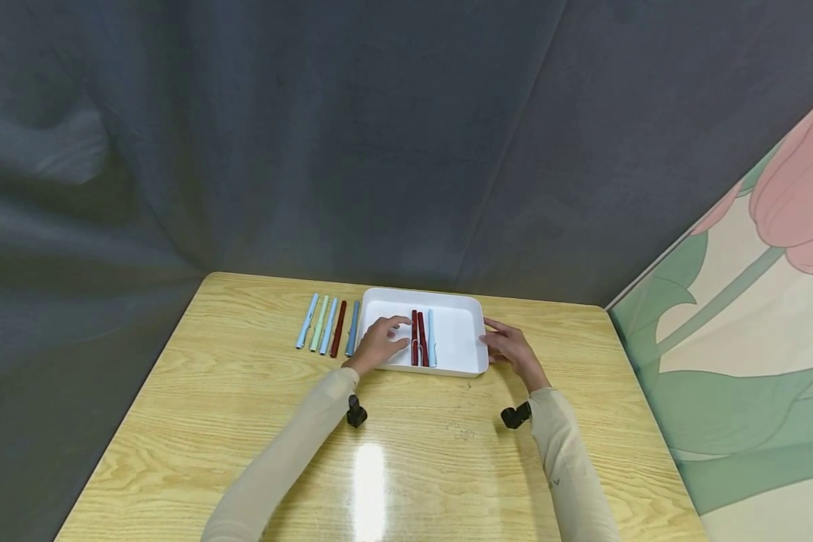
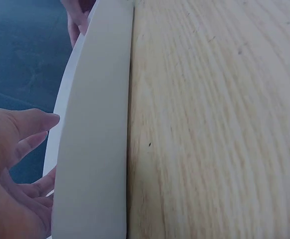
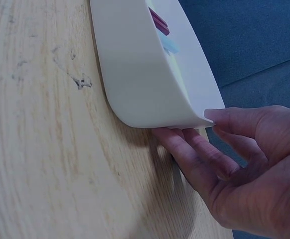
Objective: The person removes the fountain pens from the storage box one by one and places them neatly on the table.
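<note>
A white tray [image 1: 462, 346] [image 2: 92, 129] [image 3: 135, 64] lies on the table. Inside it, side by side, are two dark red pens [image 1: 415, 339] [image 3: 159, 21] and a light blue pen [image 1: 432, 340] [image 3: 168, 44]. Over the tray's left half is my left hand [image 1: 379, 342] [image 2: 15, 149], its thumb and fingers spread apart, just left of the red pens, with nothing held between them. At the right end, my right hand [image 1: 510, 350] [image 3: 254, 169] pinches the tray rim, thumb on top and fingers against the outer wall.
Left of the tray, several pens lie in a row on the wooden table [image 1: 244, 406]: light blue [image 1: 307, 321], light green [image 1: 319, 324], another light blue [image 1: 329, 326], dark red [image 1: 339, 329] and darker blue [image 1: 352, 329]. A dark curtain [image 1: 352, 150] hangs behind the table.
</note>
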`<state>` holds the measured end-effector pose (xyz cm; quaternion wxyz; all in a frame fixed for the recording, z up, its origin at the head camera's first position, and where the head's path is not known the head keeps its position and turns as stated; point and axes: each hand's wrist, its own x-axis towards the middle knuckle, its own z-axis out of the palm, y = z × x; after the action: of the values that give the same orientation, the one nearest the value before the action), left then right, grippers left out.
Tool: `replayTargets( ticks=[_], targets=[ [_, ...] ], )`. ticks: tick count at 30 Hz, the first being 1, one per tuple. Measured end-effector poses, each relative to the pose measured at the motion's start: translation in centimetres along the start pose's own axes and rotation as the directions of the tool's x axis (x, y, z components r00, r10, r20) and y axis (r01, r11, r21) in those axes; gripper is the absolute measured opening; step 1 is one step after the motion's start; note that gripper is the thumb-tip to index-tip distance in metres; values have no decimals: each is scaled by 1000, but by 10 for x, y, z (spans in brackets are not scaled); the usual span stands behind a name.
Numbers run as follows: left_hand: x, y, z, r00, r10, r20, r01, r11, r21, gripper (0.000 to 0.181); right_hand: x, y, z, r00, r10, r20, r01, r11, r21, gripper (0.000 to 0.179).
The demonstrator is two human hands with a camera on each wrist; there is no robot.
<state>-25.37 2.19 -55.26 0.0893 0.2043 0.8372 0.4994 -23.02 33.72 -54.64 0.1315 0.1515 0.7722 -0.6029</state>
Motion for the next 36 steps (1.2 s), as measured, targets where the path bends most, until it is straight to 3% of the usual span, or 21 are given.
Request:
replayTargets(
  ticks=[9, 16, 21, 29, 36],
  targets=[
    [1, -1, 7, 998, 24, 61, -25, 999, 23, 40, 0, -2, 1, 1000, -9, -1, 9, 1000, -2, 59],
    [1, 5, 9, 988, -18, 151, 2, 994, 111, 41, -1, -2, 2, 1000, -14, 8, 14, 1000, 4, 59],
    [0, 8, 9, 979, -19, 204, -17, 985, 171, 37, -2, -2, 2, 1000, -6, -7, 6, 1000, 3, 58],
    [-1, 7, 10, 980, -27, 195, -23, 969, 247, 27, -3, -2, 2, 1000, -1, -1, 1, 1000, 8, 59],
    [2, 6, 13, 984, -54, 170, -9, 935, 353, 22, -2, -2, 2, 1000, 2, 4, -2, 1000, -2, 59]
  ],
)
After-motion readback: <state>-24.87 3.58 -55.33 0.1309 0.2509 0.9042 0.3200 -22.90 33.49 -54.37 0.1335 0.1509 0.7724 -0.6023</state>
